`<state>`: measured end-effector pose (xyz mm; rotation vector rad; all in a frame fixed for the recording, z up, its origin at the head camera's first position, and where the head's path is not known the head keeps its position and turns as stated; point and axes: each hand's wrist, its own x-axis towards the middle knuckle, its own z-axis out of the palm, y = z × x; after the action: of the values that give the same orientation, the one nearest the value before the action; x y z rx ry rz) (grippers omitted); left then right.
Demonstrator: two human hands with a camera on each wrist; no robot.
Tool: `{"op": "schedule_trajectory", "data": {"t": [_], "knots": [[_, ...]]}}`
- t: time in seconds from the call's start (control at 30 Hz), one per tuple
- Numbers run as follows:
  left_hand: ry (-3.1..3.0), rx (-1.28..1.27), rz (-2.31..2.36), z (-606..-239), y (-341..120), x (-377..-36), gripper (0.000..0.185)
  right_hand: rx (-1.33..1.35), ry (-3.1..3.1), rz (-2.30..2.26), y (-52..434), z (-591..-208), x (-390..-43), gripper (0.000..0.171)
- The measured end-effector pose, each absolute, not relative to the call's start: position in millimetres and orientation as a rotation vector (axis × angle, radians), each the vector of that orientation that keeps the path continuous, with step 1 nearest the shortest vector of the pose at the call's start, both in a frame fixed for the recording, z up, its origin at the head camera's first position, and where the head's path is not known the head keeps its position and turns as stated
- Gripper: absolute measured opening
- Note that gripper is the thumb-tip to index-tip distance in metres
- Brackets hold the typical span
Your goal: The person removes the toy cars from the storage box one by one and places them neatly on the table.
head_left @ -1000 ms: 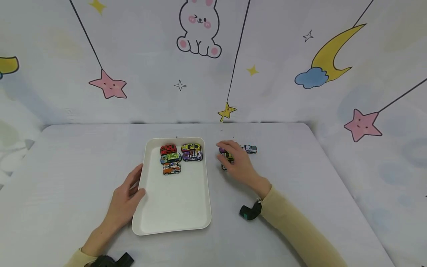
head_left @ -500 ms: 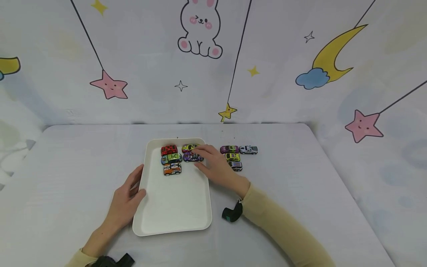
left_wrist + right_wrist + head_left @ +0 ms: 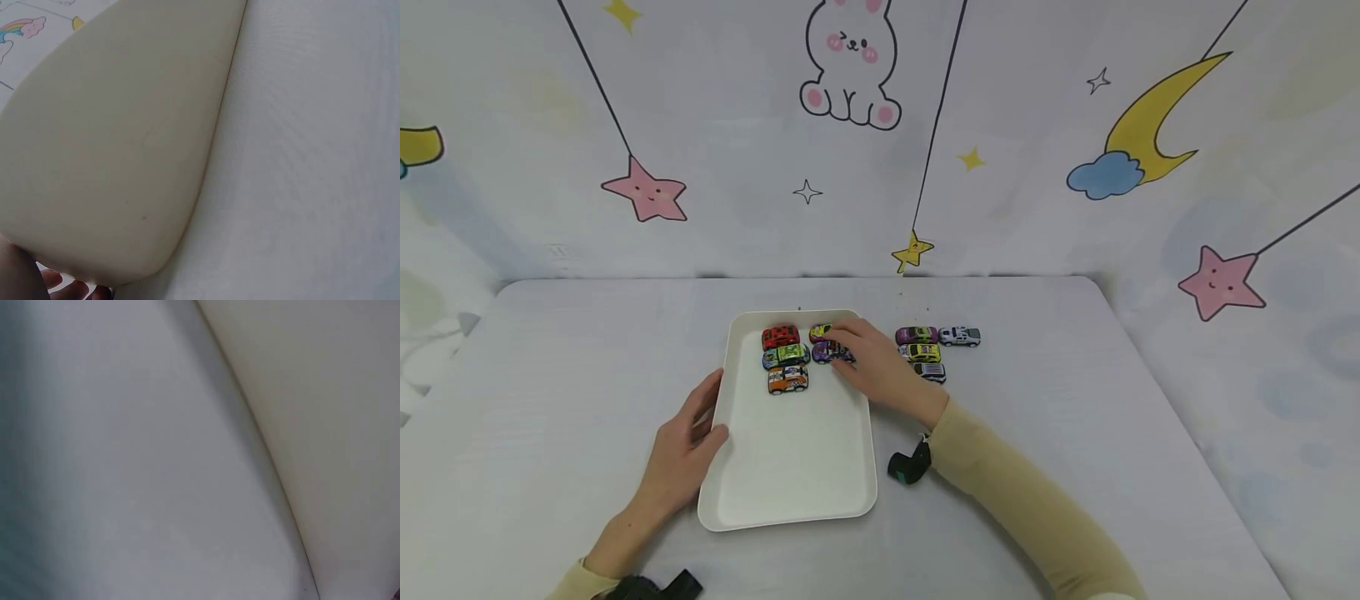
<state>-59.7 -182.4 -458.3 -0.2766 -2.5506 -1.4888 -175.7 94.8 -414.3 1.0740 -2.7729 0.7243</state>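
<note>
A white tray point(image 3: 790, 467) lies on the table, with several small toy cars in its far part. My left hand point(image 3: 676, 458) holds its left rim, the thumb over the edge and the fingers along the outer side. In the left wrist view, fingers point(image 3: 72, 290) show past the tray wall point(image 3: 125, 137). My right hand point(image 3: 880, 367) reaches over the right rim and pinches a purple toy car point(image 3: 824, 353) between fingers and thumb. Behind it sits a yellow toy car point(image 3: 817, 332), partly hidden by the fingers. The right wrist view shows only the tray's outer wall point(image 3: 337, 425) and tablecloth.
Left of the purple car in the tray are a red car point(image 3: 780, 337), a green-blue car point(image 3: 786, 356) and an orange car point(image 3: 787, 380). Outside the tray, right, stand a purple-green car point(image 3: 917, 335), a silver car point(image 3: 960, 336), a yellow car point(image 3: 921, 353) and a black-and-white car point(image 3: 932, 372).
My right hand has moved left from the cars on the table into the tray, its fingers now around the purple car. The left hand and the tray have stayed put.
</note>
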Motion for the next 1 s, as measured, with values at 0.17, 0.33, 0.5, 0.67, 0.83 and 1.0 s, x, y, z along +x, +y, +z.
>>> {"op": "schedule_trajectory", "data": {"t": [0.17, 0.33, 0.5, 0.67, 0.83, 1.0], "knots": [[-2.549, -0.280, -1.490, -458, -182, -60, 0.069, 1.095, -2.830, 0.642, 92, -409, -180, 0.036], [-2.548, -0.280, -1.487, -457, -182, -60, 0.068, 1.103, -2.886, 0.526, 89, -405, -182, 0.033], [-2.547, -0.280, -1.496, -457, -181, -59, 0.068, 1.113, -2.928, 0.424, 86, -403, -181, 0.034], [-2.546, -0.281, -1.496, -457, -182, -59, 0.068, 1.112, -2.946, 0.273, 83, -405, -181, 0.035], [-2.558, -0.267, -1.480, -457, -181, -58, 0.069, 1.139, -2.898, 0.227, 83, -406, -178, 0.033], [-2.561, -0.266, -1.478, -457, -181, -59, 0.069, 1.138, -2.885, 0.321, 85, -407, -177, 0.032]]}}
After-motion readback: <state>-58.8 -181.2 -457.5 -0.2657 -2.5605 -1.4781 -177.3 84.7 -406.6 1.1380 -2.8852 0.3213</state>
